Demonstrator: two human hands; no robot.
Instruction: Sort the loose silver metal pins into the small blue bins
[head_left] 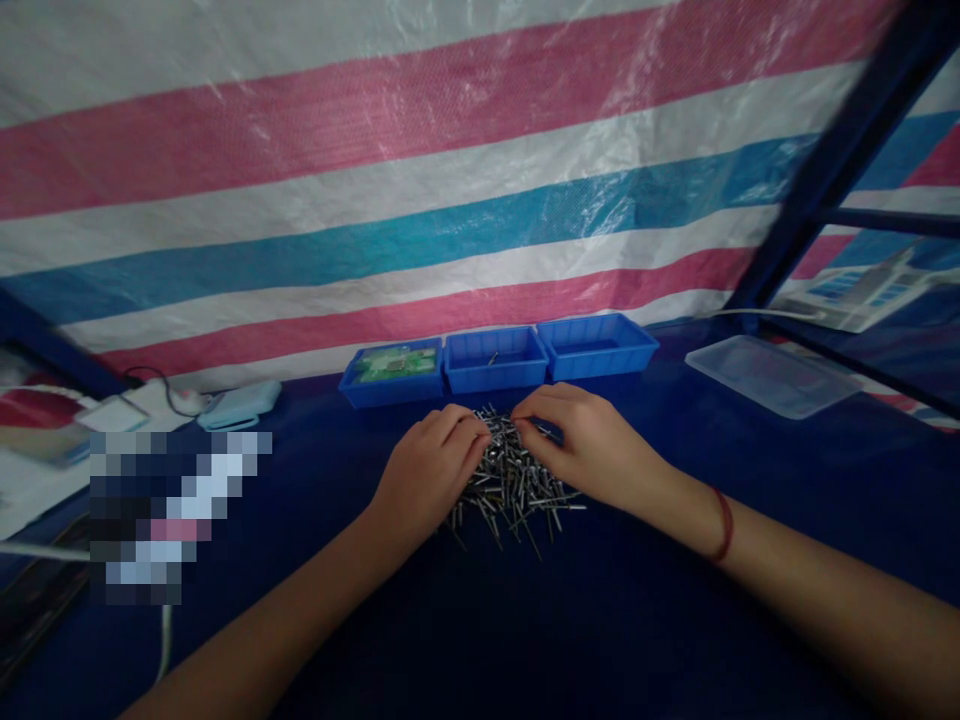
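Note:
A heap of thin silvery metal pins (517, 485), which look like blind rivets, lies on the dark blue table. My left hand (437, 462) is at the heap's left side, thumb and fingers closed in a pinch. Opposite it, at the upper right of the heap, my right hand (581, 435) has its thumb and forefinger brought together. Anything between the fingertips of either hand is too small to make out. Behind the heap stands a blue bin (495, 375) with one or two small metal pieces inside.
A left blue bin (394, 398) holds green-and-clear packets; a right blue bin (600, 365) adjoins the middle one. A translucent lid (772, 375) lies at the right. On the left are a light blue case (240, 402), cables and a pixelated patch. A striped tarp (420, 230) hangs behind.

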